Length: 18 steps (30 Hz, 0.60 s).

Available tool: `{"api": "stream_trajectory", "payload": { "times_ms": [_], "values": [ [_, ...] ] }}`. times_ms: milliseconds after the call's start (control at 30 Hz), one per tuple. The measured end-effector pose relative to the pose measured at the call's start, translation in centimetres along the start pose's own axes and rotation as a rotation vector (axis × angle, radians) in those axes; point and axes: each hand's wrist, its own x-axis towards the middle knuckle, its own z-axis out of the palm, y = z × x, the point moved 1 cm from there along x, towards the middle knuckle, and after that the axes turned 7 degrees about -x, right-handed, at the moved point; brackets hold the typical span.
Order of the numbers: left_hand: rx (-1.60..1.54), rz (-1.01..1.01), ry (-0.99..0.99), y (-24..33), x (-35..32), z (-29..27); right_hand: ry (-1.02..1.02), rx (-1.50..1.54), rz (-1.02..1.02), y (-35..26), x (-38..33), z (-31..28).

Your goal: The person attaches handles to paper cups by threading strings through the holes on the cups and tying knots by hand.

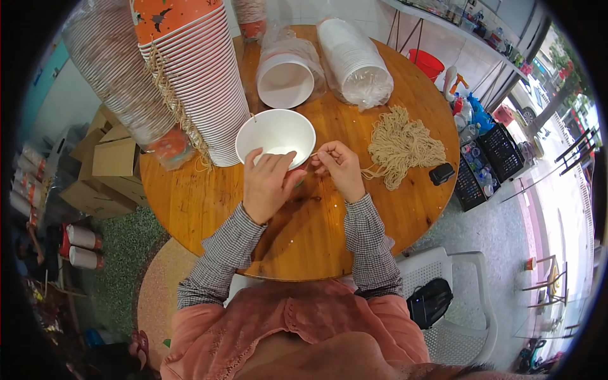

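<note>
Head view: a white bowl [277, 132] is being presented upright near the middle of a round wooden table [310, 250], its opening being turned upward, directly in front of the person. The near rim is being covered by the left hand [270, 185], whose fingers are being extended over the edge and whose thumb is being held apart toward the right; whether the rim is being firmly gripped cannot be told. Just beside the bowl's right edge, the fingertips of the right hand [337, 166] are being pressed together, and a short strand of tan cord [314, 154] is being pinched there. Farther right, a tangled cord pile [405, 144] is being supported by the table, with a small black object [441, 174] being seen near its lower right side. Behind the bowl, white bowls in clear plastic are being displayed as a shorter wrapped stack [286, 81] and a longer wrapped stack [356, 60], both being laid on their sides. To the left, a tall bowl stack [206, 82] is being topped by an orange patterned surface, and knotted cord loops [166, 88] are being draped along its side. Beyond the table, cardboard boxes [114, 161] are being shown at left, and a black bag [430, 303] is being borne by a white chair [472, 310] at right.
</note>
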Motion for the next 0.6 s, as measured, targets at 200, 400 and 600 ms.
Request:
{"api": "stream_trajectory", "payload": {
  "times_ms": [200, 400, 600],
  "values": [
    [-0.069, -0.059, 0.042, -2.1, -1.8, 0.3, 0.104, 0.132, -0.086, -0.4, -0.5, -0.3],
    [-0.998, -0.618, 0.105, -2.5, -3.3, -3.5, 0.185, 0.163, -0.299, -3.1, -3.0, 1.4],
    [-1.064, -0.672, 0.069, -0.9, -3.8, -4.7, 0.234, -0.045, -0.447, -3.9, -5.7, 4.7]
  ]
}}
